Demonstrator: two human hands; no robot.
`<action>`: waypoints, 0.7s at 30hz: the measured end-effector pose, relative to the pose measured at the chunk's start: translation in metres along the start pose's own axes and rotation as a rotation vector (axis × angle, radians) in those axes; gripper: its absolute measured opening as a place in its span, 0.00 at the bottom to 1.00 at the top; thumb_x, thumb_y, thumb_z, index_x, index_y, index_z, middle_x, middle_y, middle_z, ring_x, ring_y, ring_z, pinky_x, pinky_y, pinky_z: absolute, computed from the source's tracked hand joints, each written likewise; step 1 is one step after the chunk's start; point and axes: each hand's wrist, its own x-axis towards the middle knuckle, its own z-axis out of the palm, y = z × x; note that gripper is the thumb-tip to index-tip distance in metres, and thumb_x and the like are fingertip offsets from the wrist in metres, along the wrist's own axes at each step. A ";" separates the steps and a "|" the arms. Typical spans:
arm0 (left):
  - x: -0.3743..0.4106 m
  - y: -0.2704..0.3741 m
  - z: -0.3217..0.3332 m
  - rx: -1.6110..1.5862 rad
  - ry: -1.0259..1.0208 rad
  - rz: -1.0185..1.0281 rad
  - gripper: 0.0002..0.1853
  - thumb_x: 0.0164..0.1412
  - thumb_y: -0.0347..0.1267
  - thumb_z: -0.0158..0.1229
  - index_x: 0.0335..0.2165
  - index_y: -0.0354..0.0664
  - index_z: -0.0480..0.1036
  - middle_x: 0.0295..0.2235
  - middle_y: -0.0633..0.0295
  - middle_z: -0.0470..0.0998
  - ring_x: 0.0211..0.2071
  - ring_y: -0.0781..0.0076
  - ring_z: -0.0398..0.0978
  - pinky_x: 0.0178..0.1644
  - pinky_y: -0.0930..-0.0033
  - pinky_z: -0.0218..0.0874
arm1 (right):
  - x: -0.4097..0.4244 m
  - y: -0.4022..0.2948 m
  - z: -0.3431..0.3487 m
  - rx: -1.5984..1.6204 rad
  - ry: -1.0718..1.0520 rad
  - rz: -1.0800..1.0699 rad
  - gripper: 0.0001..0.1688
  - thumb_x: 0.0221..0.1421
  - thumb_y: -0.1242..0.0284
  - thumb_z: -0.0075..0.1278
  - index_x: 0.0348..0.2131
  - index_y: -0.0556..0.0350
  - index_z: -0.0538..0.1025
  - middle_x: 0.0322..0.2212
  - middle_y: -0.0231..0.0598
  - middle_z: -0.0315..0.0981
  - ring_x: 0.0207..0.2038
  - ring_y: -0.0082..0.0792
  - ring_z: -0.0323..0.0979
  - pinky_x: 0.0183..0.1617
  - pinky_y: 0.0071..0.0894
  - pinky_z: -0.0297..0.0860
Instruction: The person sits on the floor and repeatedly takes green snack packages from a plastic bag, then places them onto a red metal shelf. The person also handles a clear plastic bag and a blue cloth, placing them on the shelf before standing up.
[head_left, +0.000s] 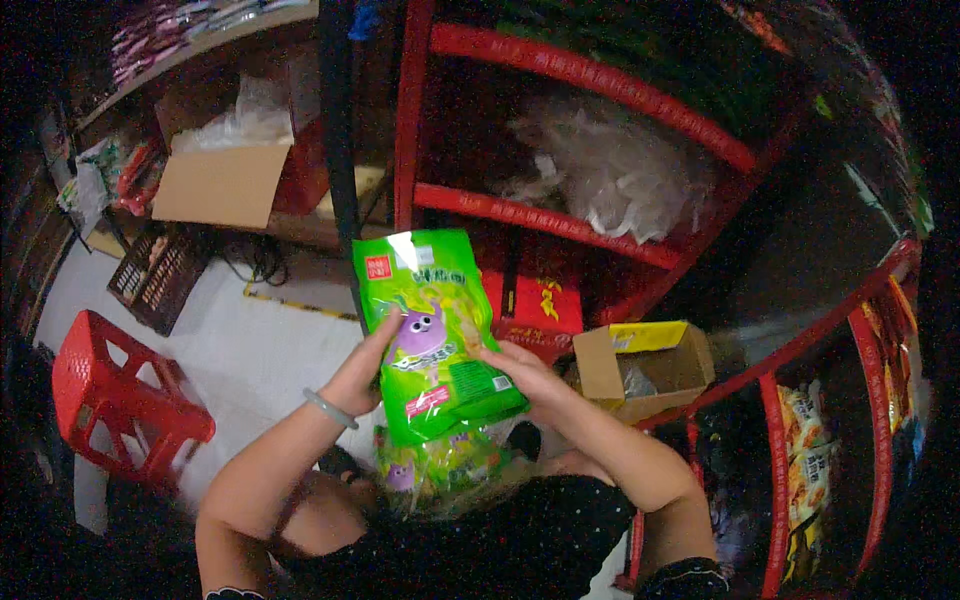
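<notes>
A bright green snack bag with a purple cartoon figure is held up in front of me, its printed face towards me. My left hand grips its left edge, thumb on the front and fingers out of sight behind. On the opposite side my right hand holds the lower right edge, thumb resting on the front. Below the bag, near my lap, lies a clear plastic pack of similar green printed packets, partly covered by the bag. What supports that pack is hidden.
A red plastic stool stands at the left, near a brown plastic crate. An open cardboard box sits to the right. Red-edged shelves hold crumpled clear plastic. Another cardboard box stands upper left. Snack bags fill a rack at right.
</notes>
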 end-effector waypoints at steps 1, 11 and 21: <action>-0.003 0.001 0.006 0.111 0.015 0.028 0.30 0.60 0.49 0.50 0.55 0.44 0.59 0.50 0.59 0.70 0.49 0.67 0.70 0.52 0.62 0.63 | 0.000 0.002 -0.002 0.044 0.041 -0.009 0.36 0.51 0.53 0.54 0.52 0.55 0.65 0.43 0.37 0.70 0.44 0.29 0.68 0.46 0.30 0.67; -0.030 0.015 0.039 0.223 -0.011 0.148 0.29 0.59 0.41 0.55 0.54 0.41 0.57 0.48 0.58 0.70 0.47 0.67 0.71 0.49 0.64 0.66 | -0.052 -0.019 0.011 0.009 -0.014 -0.224 0.38 0.53 0.57 0.55 0.56 0.50 0.57 0.48 0.36 0.65 0.48 0.32 0.66 0.48 0.36 0.67; -0.051 0.020 0.050 0.087 -0.274 -0.021 0.28 0.64 0.50 0.42 0.55 0.47 0.55 0.54 0.56 0.65 0.50 0.57 0.69 0.48 0.58 0.64 | -0.165 -0.173 0.007 0.097 0.058 -0.582 0.32 0.57 0.62 0.48 0.56 0.56 0.60 0.51 0.41 0.66 0.49 0.35 0.69 0.51 0.38 0.69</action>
